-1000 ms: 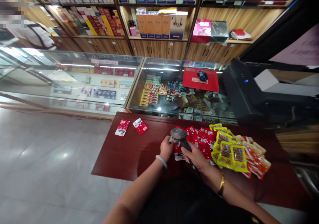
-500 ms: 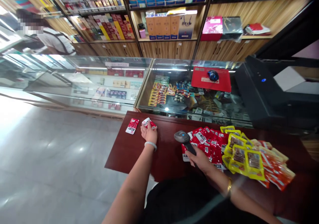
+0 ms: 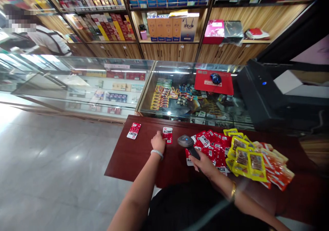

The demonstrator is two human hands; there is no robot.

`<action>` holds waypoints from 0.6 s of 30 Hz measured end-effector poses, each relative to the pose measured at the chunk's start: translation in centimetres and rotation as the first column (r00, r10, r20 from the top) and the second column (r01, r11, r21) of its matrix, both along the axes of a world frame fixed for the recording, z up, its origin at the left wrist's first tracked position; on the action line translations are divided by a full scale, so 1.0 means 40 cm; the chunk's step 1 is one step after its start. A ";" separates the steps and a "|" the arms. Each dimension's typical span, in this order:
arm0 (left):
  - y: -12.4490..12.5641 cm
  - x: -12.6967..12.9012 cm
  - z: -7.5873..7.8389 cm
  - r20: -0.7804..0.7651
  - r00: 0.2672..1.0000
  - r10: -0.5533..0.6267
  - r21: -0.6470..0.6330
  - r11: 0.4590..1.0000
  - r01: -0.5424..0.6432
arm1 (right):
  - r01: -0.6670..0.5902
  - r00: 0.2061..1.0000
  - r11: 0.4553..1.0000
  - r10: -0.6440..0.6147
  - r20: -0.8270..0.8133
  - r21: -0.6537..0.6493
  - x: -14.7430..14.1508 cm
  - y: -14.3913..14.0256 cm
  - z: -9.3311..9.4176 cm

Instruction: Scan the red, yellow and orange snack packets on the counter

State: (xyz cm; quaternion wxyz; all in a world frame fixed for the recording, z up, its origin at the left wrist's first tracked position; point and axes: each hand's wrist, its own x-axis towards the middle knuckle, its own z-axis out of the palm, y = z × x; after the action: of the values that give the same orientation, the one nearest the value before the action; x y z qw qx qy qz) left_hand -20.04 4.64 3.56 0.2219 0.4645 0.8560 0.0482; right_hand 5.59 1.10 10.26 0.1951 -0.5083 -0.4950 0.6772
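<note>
My right hand [image 3: 203, 163] is wrapped round the handle of a dark barcode scanner [image 3: 186, 142], whose head points up and left over the dark red wooden counter. My left hand [image 3: 158, 141], fingers curled in, is at the left edge of a red-and-white snack packet [image 3: 168, 138] and seems to pinch it. Another red-and-white packet [image 3: 134, 130] lies apart near the counter's left end. Right of the scanner is a heap of red packets [image 3: 218, 149], with yellow-edged snack packets [image 3: 242, 155] and orange packets [image 3: 279, 169] beyond.
A glass display case [image 3: 174, 111] runs behind the counter, with a red mat [image 3: 200, 82] and a mouse [image 3: 215, 78] on top. A dark machine [image 3: 259, 101] stands at right. Shelves of boxes line the wall. A person [image 3: 48, 39] is at far left.
My left hand has moved slightly right and its fingers have curled in. The packet by it has shifted right and shows more fully. The right hand still holds the scanner.
</note>
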 end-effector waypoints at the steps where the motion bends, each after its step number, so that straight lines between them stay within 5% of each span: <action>1: 0.002 0.004 0.011 -0.017 1.000 -0.004 -0.011 1.000 0.004 | 0.002 1.000 1.000 -0.002 0.001 -0.002 0.002 -0.001 0.002; 5: 0.024 0.014 0.056 -0.090 0.980 -0.177 0.009 0.984 0.179 | 0.023 1.000 0.999 -0.023 0.005 -0.026 0.013 -0.011 0.006; 9: 0.072 0.015 0.068 -0.002 0.927 -0.375 -0.068 0.925 0.374 | 0.044 0.999 0.998 -0.044 0.006 -0.036 0.024 -0.022 0.014; 13: 0.092 0.007 0.039 0.001 0.961 -0.278 -0.181 0.945 0.273 | 0.078 0.997 0.996 -0.078 -0.013 -0.050 0.035 -0.033 0.019; 18: 0.023 -0.003 -0.009 0.148 0.972 -0.182 -0.174 0.963 0.207 | 0.105 0.994 0.993 -0.106 -0.023 -0.051 0.060 -0.042 0.009</action>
State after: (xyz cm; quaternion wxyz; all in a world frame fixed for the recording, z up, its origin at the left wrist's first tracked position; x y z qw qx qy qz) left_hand -20.18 5.58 3.21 0.3239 0.5191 0.7906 -0.0249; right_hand 7.97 -0.59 10.61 0.2244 -0.5297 -0.4480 0.6844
